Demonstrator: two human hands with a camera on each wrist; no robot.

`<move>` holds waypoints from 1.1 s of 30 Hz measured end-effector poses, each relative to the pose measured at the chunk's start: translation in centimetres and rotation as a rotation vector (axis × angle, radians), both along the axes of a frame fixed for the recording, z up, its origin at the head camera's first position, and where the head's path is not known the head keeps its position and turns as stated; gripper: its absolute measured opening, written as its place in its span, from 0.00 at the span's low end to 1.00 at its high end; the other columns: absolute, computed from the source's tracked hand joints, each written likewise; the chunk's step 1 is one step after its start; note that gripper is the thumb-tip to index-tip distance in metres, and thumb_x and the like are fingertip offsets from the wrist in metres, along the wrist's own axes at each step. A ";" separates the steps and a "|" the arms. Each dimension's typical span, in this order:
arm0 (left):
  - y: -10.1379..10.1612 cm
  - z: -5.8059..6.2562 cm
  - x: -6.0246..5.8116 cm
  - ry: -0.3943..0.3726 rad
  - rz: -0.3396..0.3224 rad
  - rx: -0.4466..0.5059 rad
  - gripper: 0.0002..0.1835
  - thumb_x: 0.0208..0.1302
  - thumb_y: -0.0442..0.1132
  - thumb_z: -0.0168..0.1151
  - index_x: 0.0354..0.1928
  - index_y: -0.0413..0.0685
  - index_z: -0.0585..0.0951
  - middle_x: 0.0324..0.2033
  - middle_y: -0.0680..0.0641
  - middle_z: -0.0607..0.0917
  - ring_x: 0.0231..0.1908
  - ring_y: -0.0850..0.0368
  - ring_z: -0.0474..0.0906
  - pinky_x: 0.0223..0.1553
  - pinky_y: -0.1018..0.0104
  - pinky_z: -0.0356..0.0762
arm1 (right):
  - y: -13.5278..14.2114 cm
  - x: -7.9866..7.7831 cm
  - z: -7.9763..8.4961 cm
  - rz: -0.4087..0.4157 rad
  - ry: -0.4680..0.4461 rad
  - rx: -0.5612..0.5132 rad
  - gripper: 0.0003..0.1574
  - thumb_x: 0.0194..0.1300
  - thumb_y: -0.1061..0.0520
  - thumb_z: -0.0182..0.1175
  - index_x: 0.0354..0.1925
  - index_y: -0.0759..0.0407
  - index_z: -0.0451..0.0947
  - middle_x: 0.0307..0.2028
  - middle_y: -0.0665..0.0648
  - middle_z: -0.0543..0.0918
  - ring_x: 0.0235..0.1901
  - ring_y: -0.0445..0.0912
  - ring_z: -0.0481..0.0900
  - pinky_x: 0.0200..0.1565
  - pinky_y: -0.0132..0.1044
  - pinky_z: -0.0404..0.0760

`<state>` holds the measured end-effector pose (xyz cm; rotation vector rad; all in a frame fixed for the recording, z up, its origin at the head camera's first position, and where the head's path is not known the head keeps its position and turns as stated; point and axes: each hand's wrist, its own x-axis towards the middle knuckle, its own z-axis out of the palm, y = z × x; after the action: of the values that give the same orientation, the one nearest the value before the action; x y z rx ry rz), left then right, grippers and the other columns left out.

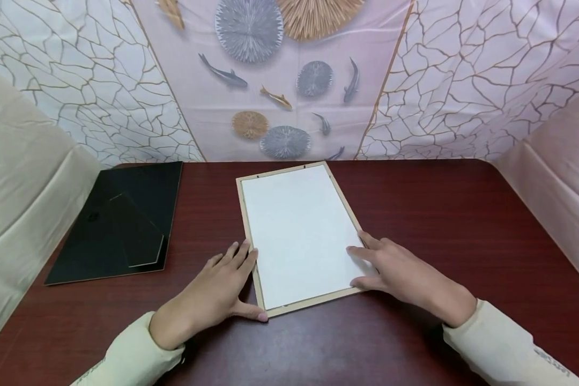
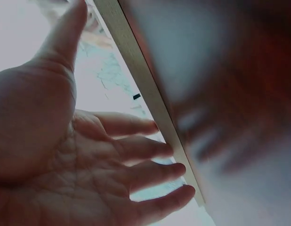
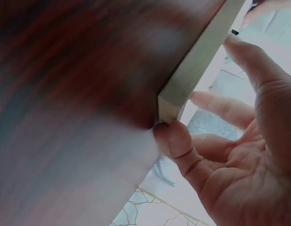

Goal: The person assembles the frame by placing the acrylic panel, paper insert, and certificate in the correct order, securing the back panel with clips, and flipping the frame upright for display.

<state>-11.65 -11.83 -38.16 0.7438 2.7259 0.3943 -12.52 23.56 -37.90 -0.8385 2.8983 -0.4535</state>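
Observation:
A light wooden picture frame (image 1: 293, 311) lies on the table with a white sheet (image 1: 294, 230) filling its inside. My left hand (image 1: 217, 295) is beside its left edge, fingers spread; the fingertips touch the rail and the thumb rests at the near-left corner. In the left wrist view the fingertips line up along the wooden rail (image 2: 145, 84). My right hand (image 1: 400, 268) lies over the near-right corner, index finger and thumb on the sheet and near rail, another finger at the outer right side. The right wrist view shows a fingertip against the frame's corner (image 3: 169, 108).
A black backing board (image 1: 140, 182) with a folded stand leg (image 1: 137, 233) lies at the table's left side. The dark red table (image 1: 434, 214) meets a patterned cloth (image 1: 289, 96) at the back, with pale cloth (image 1: 19, 177) down both sides.

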 end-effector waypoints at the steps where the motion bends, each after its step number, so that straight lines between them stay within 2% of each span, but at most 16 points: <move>1: -0.1 0.0 -0.3 -0.011 -0.005 0.002 0.64 0.53 0.70 0.75 0.80 0.34 0.60 0.81 0.29 0.54 0.80 0.29 0.52 0.72 0.28 0.60 | 0.0 0.1 0.0 -0.002 -0.001 -0.008 0.37 0.64 0.45 0.74 0.65 0.62 0.81 0.71 0.79 0.70 0.51 0.61 0.83 0.53 0.55 0.84; 5: -0.5 0.0 -1.4 -0.050 -0.023 0.012 0.66 0.51 0.67 0.78 0.81 0.35 0.58 0.82 0.31 0.52 0.81 0.29 0.50 0.73 0.27 0.58 | -0.3 0.6 0.1 -0.017 -0.026 -0.041 0.37 0.63 0.43 0.74 0.63 0.62 0.82 0.70 0.82 0.69 0.56 0.66 0.83 0.55 0.57 0.83; 7: -0.7 0.1 -2.0 -0.068 -0.025 0.008 0.66 0.51 0.64 0.80 0.81 0.35 0.58 0.82 0.32 0.51 0.81 0.30 0.48 0.73 0.27 0.57 | -0.4 0.8 0.1 -0.015 -0.031 -0.053 0.37 0.62 0.42 0.75 0.62 0.62 0.82 0.69 0.84 0.69 0.55 0.64 0.84 0.54 0.56 0.84; 9: -0.8 0.2 -2.6 -0.081 -0.030 -0.001 0.65 0.51 0.62 0.81 0.81 0.36 0.57 0.82 0.32 0.51 0.81 0.30 0.47 0.74 0.28 0.56 | -0.7 1.0 0.1 -0.010 -0.029 -0.049 0.38 0.61 0.42 0.76 0.62 0.61 0.83 0.69 0.85 0.68 0.46 0.58 0.86 0.52 0.54 0.84; 11: -1.0 0.4 -3.1 -0.092 -0.032 -0.007 0.65 0.50 0.60 0.83 0.81 0.36 0.57 0.83 0.34 0.51 0.82 0.30 0.46 0.74 0.28 0.55 | -1.0 1.3 0.1 0.001 -0.016 -0.039 0.37 0.60 0.43 0.77 0.62 0.60 0.83 0.68 0.86 0.68 0.39 0.52 0.82 0.50 0.53 0.83; 14: -1.4 0.5 -3.7 -0.123 -0.030 0.000 0.65 0.50 0.57 0.84 0.82 0.38 0.56 0.83 0.36 0.50 0.82 0.31 0.44 0.75 0.28 0.52 | -1.3 1.8 0.1 -0.005 -0.008 -0.014 0.37 0.60 0.44 0.77 0.64 0.57 0.83 0.69 0.85 0.69 0.36 0.49 0.76 0.51 0.54 0.82; 21: -2.4 0.4 -4.2 -0.165 -0.018 0.053 0.65 0.50 0.54 0.85 0.83 0.42 0.55 0.84 0.40 0.49 0.83 0.32 0.41 0.76 0.27 0.48 | -1.6 2.4 0.2 -0.043 0.016 0.048 0.35 0.60 0.43 0.77 0.65 0.47 0.83 0.71 0.73 0.72 0.43 0.50 0.74 0.41 0.42 0.80; 24: -2.8 0.3 -4.0 -0.157 -0.017 0.072 0.63 0.50 0.54 0.84 0.83 0.45 0.57 0.84 0.41 0.51 0.83 0.32 0.41 0.76 0.26 0.48 | -1.3 2.4 0.2 -0.049 0.031 0.053 0.36 0.59 0.42 0.77 0.64 0.47 0.84 0.72 0.71 0.73 0.53 0.57 0.78 0.46 0.51 0.83; 27: -3.4 0.3 -3.6 -0.127 -0.016 0.088 0.60 0.51 0.55 0.83 0.82 0.48 0.60 0.83 0.40 0.54 0.82 0.31 0.43 0.75 0.25 0.51 | -0.9 2.3 0.1 -0.054 0.019 0.034 0.38 0.59 0.41 0.78 0.65 0.47 0.83 0.73 0.69 0.72 0.66 0.65 0.74 0.55 0.63 0.81; 33: -5.6 0.6 -2.2 0.011 -0.016 0.154 0.53 0.54 0.54 0.82 0.79 0.49 0.67 0.81 0.38 0.61 0.79 0.27 0.52 0.69 0.23 0.61 | 0.1 2.0 -0.1 -0.063 -0.045 -0.004 0.43 0.59 0.38 0.76 0.70 0.47 0.78 0.77 0.66 0.68 0.74 0.71 0.65 0.60 0.67 0.78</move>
<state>-13.81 -17.45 -37.61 0.8088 2.7215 0.6037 -10.47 23.70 -37.97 -0.7303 2.8904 -0.4775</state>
